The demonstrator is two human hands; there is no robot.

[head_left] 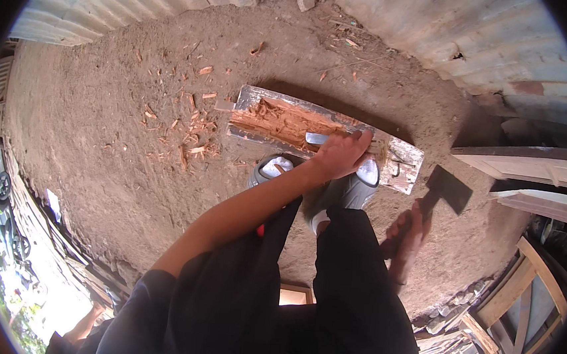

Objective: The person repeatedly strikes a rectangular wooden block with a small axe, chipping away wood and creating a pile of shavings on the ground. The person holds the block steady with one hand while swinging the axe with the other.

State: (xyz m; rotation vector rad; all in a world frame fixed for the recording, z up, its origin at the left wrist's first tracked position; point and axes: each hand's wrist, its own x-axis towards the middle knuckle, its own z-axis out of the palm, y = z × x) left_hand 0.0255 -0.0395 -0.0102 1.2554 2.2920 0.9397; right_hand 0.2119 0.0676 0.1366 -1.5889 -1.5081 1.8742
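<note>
A long wooden beam [401,161] with worn white and dark paint lies across the ground in front of my feet. Reddish raw wood shows in a rough trough [281,120] cut along its left and middle part. My left hand [342,155] is closed around a chisel [315,138]; its flat metal blade points left over the trough, and its handle is hidden in my fingers. To the right of the beam, my right hand [410,230] grips the handle of a mallet with a dark rectangular head [450,190], held apart from the chisel and slightly blurred.
Wood chips [194,130] scatter over the dirt floor [102,109], left of the beam. My shoes [360,190] are close against its near side. Corrugated metal sheets [455,31] stand at the back; wooden panels [524,166] and a wooden frame [520,295] are at the right.
</note>
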